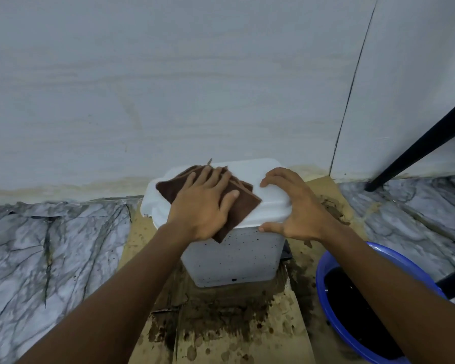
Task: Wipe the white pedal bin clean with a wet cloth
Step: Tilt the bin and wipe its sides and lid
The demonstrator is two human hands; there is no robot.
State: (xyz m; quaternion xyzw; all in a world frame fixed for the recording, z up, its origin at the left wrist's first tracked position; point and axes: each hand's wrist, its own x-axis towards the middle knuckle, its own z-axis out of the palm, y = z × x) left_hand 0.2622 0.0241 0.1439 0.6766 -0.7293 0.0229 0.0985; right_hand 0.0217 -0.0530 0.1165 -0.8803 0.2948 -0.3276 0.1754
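White plastic fills the middle of your view: the pedal bin (234,258) stands on a sheet of cardboard (158,258) laid over the marble-patterned floor (50,245), close against the pale wall (168,88). Its lid (263,179) is down, and the front wall below it is dotted with small dark specks. The black part peeking out low at the bin's right side is too hidden to identify.

Your left hand (202,206) lies flat, palm down, on the brown cloth (241,214), fingers spread and extended rather than curled; it presses the cloth against the left half of the lid. The cloth is folded into layers and one corner hangs over the lid's front edge, onto the top of the speckled wall.

Your right hand (297,208) grips the right end of the lid: the fingers arch over its top surface, and the thumb hooks under the front rim. It is bracing the bin, clear of the cloth.

Dark wet blotches and spatter stain the cardboard in front of the bin and along its right side, and a clump of brown dirt sits on the cardboard behind your right wrist.

At your lower right, a blue plastic basin (323,292) rests on the floor just beside the cardboard, holding dark water. A black furniture leg (415,151) slants down to the floor at the far right.
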